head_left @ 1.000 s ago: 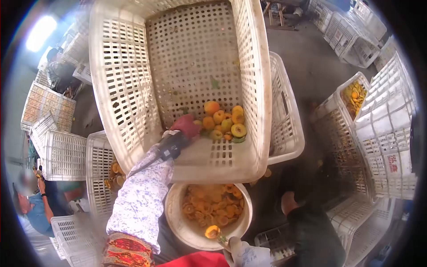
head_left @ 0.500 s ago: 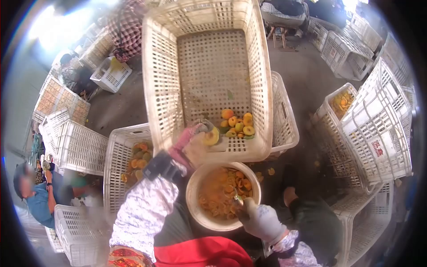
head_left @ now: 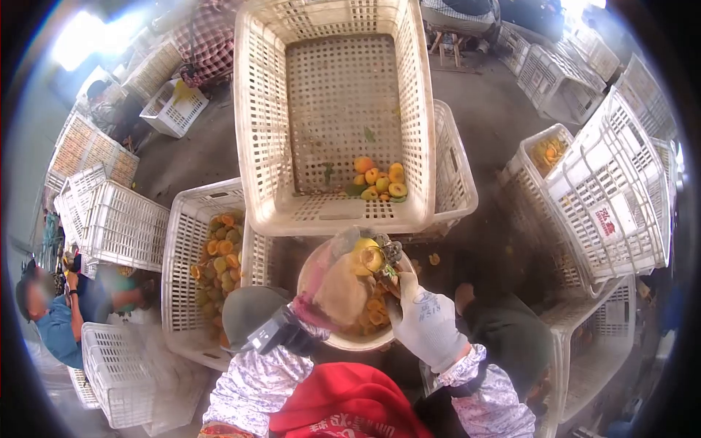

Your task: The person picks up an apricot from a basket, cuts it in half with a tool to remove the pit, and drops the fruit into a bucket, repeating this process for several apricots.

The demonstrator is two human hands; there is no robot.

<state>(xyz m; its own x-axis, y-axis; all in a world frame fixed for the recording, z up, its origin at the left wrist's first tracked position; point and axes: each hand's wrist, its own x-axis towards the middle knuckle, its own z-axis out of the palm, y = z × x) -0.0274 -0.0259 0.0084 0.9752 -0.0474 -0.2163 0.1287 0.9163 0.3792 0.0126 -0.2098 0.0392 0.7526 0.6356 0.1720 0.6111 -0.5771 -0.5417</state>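
Observation:
My left hand [head_left: 339, 285], in a pink and tan glove with grey fingertips, is closed around a yellow peach [head_left: 366, 258] above the bucket [head_left: 355, 344]. My right hand [head_left: 429, 325], in a whitish glove, is closed on a small metal hand tool [head_left: 388, 277] right at the peach; its exact kind I cannot tell. Orange cut fruit pieces [head_left: 375, 315] lie in the bucket below both hands. Just beyond, a large white crate [head_left: 336, 225] tilts toward me, holding several whole peaches [head_left: 374, 182] and a few leaves in its near right corner.
At left stands a crate [head_left: 191, 343] with many peach pieces [head_left: 219, 255]. More white crates [head_left: 128, 223] are stacked farther left, beside a seated person [head_left: 62, 321]. On the right, crates [head_left: 610, 190] lean together, one holding fruit [head_left: 548, 152]. A person in checked clothing [head_left: 208, 36] is behind.
My left hand has come out of the tilted crate with a peach and moved over the bucket. My right hand has lifted the tool from the bucket up to the peach.

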